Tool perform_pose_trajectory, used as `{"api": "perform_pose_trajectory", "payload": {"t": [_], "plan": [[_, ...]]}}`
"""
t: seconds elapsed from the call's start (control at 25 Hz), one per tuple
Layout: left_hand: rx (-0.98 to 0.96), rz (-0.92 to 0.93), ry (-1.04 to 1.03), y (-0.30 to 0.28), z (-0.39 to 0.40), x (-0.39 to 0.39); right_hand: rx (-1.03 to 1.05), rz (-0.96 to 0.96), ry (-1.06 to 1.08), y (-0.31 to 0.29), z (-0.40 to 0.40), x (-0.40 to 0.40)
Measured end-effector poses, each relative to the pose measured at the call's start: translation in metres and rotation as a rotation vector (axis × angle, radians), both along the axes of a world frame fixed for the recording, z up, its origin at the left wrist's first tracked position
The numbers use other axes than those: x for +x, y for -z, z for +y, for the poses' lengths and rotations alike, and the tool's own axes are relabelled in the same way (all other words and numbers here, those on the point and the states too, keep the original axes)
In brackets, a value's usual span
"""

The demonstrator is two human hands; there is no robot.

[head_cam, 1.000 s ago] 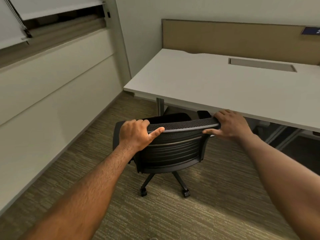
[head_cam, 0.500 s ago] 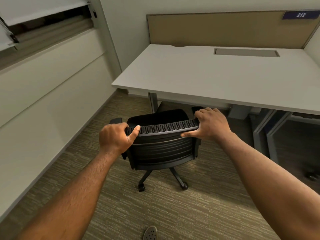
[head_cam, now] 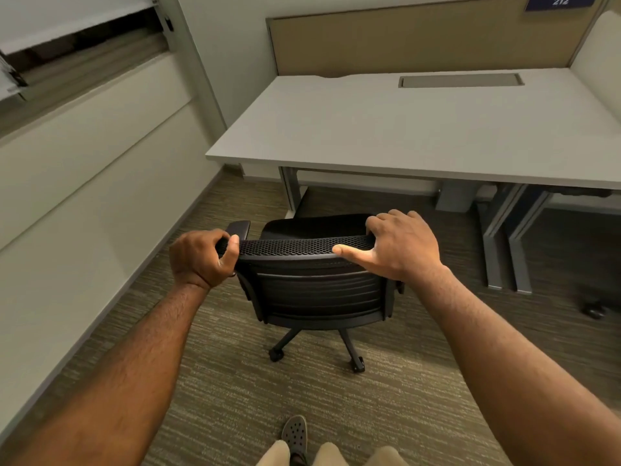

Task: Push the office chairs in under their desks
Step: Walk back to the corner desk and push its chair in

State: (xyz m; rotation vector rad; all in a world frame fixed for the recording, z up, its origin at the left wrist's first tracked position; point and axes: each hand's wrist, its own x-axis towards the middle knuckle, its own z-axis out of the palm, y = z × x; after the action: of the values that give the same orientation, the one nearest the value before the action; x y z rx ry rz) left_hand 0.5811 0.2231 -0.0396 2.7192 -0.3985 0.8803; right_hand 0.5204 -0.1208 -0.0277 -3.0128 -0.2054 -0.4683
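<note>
A black office chair (head_cam: 316, 290) with a mesh-topped backrest stands on the carpet in front of a white desk (head_cam: 386, 129), its back turned to me. My left hand (head_cam: 201, 257) is wrapped around the left end of the backrest's top edge. My right hand (head_cam: 400, 247) grips the right end, fingers over the top and thumb along the near side. The seat's front lies near the desk's front edge, beside the left desk leg (head_cam: 289, 190). Two castors (head_cam: 358, 364) show below the backrest.
A pale wall (head_cam: 84, 196) with a window runs along the left, leaving a carpet strip beside the chair. A tan divider panel (head_cam: 420, 38) backs the desk, with a "212" sign (head_cam: 560, 1). More desk legs (head_cam: 504, 250) and another castor (head_cam: 593, 311) are right. My shoe (head_cam: 295, 432) is below.
The chair has come back away from the desk and sits lower in view. Both hands kept hold of the backrest; my left hand closed tighter around its corner.
</note>
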Motion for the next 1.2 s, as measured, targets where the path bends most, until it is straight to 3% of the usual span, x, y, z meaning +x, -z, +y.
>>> {"api": "perform_pose_trajectory", "payload": {"t": [0.2,0.52,0.76,1.2], "plan": [[-0.028,-0.054,0.083,0.002,0.006,-0.005,0.098,0.015,0.093,-0.003,0.012,-0.033],[0.019,-0.030,0.162,0.000,-0.002,0.022,0.065,0.045,0.157,-0.010,0.011,-0.045],[0.132,0.117,0.052,-0.006,-0.012,0.035,0.070,0.065,0.166,-0.012,0.000,-0.030],[0.153,0.264,-0.085,-0.005,-0.050,0.075,0.034,-0.028,0.253,-0.009,-0.031,0.009]]}}
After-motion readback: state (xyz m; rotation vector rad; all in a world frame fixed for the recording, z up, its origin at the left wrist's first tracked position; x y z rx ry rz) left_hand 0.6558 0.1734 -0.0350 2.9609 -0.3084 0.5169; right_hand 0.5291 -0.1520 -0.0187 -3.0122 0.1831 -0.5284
